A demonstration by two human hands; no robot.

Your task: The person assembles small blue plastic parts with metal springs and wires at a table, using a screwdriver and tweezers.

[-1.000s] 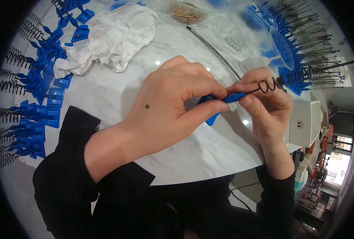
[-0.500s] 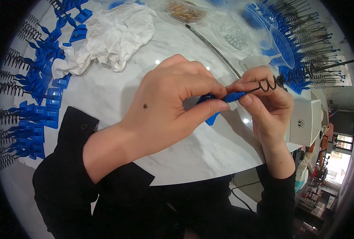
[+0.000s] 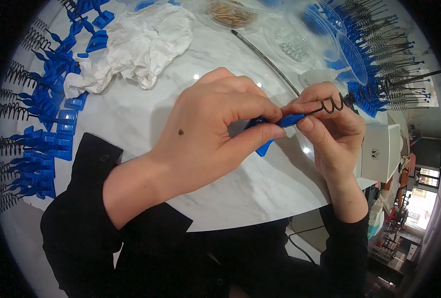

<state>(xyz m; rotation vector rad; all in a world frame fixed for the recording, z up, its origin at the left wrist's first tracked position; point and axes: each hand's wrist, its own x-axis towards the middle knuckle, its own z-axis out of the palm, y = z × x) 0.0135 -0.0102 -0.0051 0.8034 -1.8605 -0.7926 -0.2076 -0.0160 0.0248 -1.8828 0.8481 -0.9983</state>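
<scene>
Between my two hands, over the middle of the table, is a blue plastic piece with a dark coiled spring wire (image 3: 332, 105) coming out of its right end. My left hand (image 3: 215, 121) pinches the blue piece (image 3: 292, 120) between thumb and forefinger. Close beside it, my right hand (image 3: 332, 126) is closed on the joint where the wire enters the blue plastic. A flat blue base (image 3: 265, 147) shows below my left thumb, partly hidden by the fingers. The coil runs off to the upper right, past my right fingers.
Several blue pieces with springs (image 3: 41, 149) line the left edge; more springs (image 3: 389, 64) stand at the upper right. Crumpled white paper (image 3: 151, 44), a dark rod (image 3: 265, 62), a tub of brass-coloured parts (image 3: 233, 15), a tub of clear bits (image 3: 291, 44) and a white box (image 3: 381, 154) surround my hands.
</scene>
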